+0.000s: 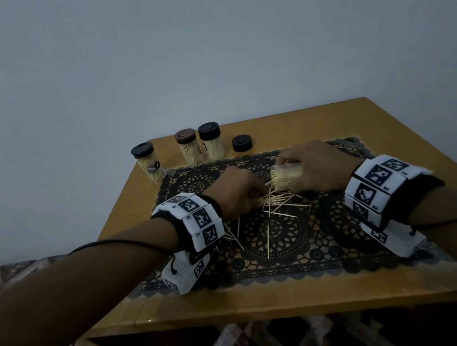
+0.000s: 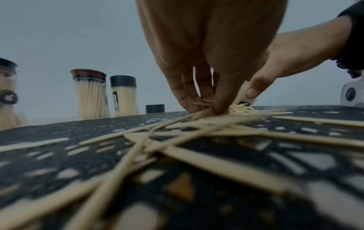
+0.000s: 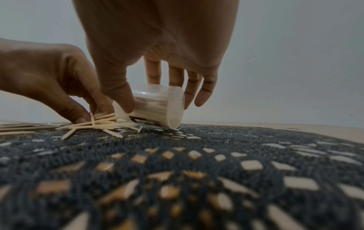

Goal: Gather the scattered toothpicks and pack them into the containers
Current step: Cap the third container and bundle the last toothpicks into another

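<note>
Loose toothpicks (image 1: 277, 204) lie scattered on a black lace mat (image 1: 288, 256). My right hand (image 1: 313, 168) holds an open clear container (image 1: 286, 177) lying tilted on its side, its mouth toward the pile; in the right wrist view the container (image 3: 155, 105) is pinched between thumb and fingers and packed with toothpicks. My left hand (image 1: 239, 192) pinches a few toothpicks (image 2: 201, 111) at the mat, right at the container's mouth. The mouth itself is hidden behind the left fingers (image 3: 78, 109).
Three capped containers full of toothpicks (image 1: 149, 163) (image 1: 189, 147) (image 1: 211, 141) stand at the back left of the wooden table (image 1: 393, 123). A loose black lid (image 1: 242, 143) lies beside them. The table's front edge is near my wrists.
</note>
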